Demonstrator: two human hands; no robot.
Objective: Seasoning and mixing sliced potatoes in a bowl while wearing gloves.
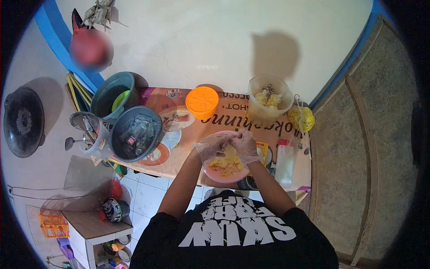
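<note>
A pink plastic bowl (228, 180) with pale yellow food pieces (225, 164) in it stands near the table's front edge. Both hands wear clear plastic gloves. My left hand (215, 147) is over the bowl's left side, its fingers bent; whether it holds anything is unclear. My right hand (244, 143) is at the bowl's upper right, fingers drawn together beside a pale yellow piece; its grip is hidden by the glove. Behind the bowl sits an orange lidded container (202, 102). A translucent tub (268, 112) with yellowish lumps stands at the back right.
A yellow filled plastic bag (301, 119) lies right of the tub. Clear plastic bags (285, 164) lie at the table's right. A grey basin (136, 134) with clear plastic items, a green-grey bucket (112, 95) and a utensil holder (99, 143) stand left. A wall rises behind the table.
</note>
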